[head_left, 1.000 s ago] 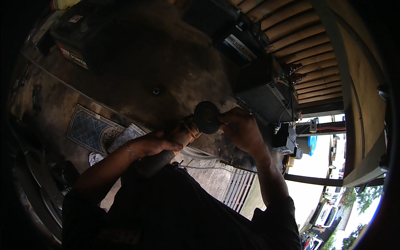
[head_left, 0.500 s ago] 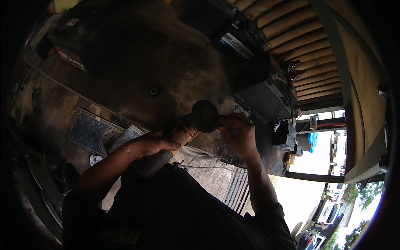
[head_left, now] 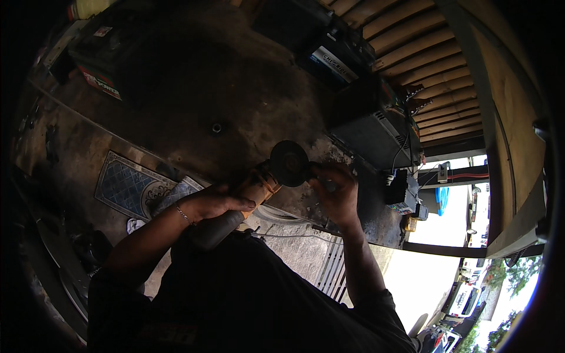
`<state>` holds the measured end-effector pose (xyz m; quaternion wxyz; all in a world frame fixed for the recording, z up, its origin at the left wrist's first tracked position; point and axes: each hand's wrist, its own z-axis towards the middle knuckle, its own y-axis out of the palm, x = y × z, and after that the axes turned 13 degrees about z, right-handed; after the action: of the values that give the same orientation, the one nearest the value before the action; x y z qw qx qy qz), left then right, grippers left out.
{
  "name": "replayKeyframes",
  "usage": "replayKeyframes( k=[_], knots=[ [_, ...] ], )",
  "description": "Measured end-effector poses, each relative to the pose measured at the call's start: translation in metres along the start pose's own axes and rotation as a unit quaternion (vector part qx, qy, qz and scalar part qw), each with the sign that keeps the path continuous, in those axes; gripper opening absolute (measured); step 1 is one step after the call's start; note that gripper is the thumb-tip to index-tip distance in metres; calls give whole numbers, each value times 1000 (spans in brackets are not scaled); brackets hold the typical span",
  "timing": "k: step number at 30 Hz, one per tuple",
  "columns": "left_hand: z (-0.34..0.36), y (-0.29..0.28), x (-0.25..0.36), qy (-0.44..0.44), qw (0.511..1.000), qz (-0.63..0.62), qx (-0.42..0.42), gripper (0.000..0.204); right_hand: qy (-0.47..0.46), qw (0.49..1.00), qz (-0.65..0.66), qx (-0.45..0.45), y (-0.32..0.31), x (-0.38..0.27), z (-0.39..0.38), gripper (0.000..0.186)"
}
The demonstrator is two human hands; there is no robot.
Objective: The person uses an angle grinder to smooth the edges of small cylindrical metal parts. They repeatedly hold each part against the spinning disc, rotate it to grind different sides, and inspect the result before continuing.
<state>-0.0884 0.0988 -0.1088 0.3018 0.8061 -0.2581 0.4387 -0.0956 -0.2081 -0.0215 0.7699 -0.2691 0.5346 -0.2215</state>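
Observation:
An angle grinder [head_left: 253, 197] with an orange-brown body and a dark rear handle lies across the front of me. My left hand [head_left: 215, 204], a bracelet on its wrist, is closed round the grinder's body with the thumb on top. At the grinder's head, a round dark disc [head_left: 289, 162] faces up. My right hand [head_left: 336, 191] has its fingers closed at the disc's right edge, seeming to pinch it; shadow hides the exact contact. A thin cord [head_left: 288, 236] runs to the right below the grinder.
Car batteries [head_left: 334, 63] and a dark box-shaped machine [head_left: 376, 129] stand at the right of the stained surface. Another battery [head_left: 97, 73] sits far left. A nut [head_left: 216, 128] lies in the middle. A patterned blue mat [head_left: 129, 185] is at left, a slatted grate [head_left: 332, 267] below right.
My right forearm has shifted slightly to the left. Both hands keep their places on the grinder, and the disc looks nearly the same.

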Motion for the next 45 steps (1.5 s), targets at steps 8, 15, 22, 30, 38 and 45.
replayKeyframes(
  k=[8, 15, 22, 30, 38, 45],
  knots=[
    [0, -1, 0, -11, 1000, -12, -11, 54, -3, 1000, 10, -5, 1, 1, 1, 29],
    [-2, 0, 3, -10, 1000, 0, 2, 55, -23, 998, -21, -57, -9, -10, 15, 28],
    [2, -3, 0, -33, 999, 3, -5, 60, -28, 992, -30, -121, -14, -14, 28, 30],
    [6, -2, -4, -1, 1000, 3, 13, 61, -28, 987, -24, -156, -20, -17, 35, 28],
    [4, -5, -3, -20, 1000, 15, -1, 69, -36, 982, -41, -182, -24, -18, 42, 27],
    [0, -3, 2, -41, 999, 1, 4, 63, -42, 978, -54, -199, -25, -20, 48, 24]
  ],
)
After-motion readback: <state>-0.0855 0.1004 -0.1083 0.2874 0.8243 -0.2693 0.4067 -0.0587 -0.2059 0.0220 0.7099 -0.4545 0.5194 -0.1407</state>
